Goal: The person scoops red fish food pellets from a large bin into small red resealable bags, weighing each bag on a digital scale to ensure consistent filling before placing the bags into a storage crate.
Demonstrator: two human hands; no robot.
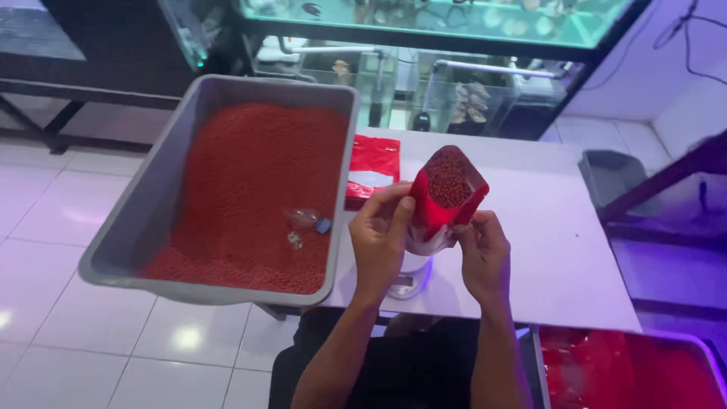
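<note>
Both of my hands hold a small red pouch point(447, 193) above the white table point(560, 227). The pouch stands open at the top and is full of small red pellets. My left hand point(381, 238) grips its left side and my right hand point(482, 254) pinches its lower right edge. Under the pouch a small round scale point(409, 279) sits at the table's near edge, partly hidden by my hands. To the left a large grey tub point(151, 189) holds a deep layer of red pellets, with a clear plastic scoop point(307, 221) lying on them.
Flat red pouches point(373, 168) lie on the table behind my left hand. A tray of red material point(628, 371) sits at the lower right. Fish tanks point(454, 68) stand behind the table. A grey bin point(613, 174) is on the tiled floor at right.
</note>
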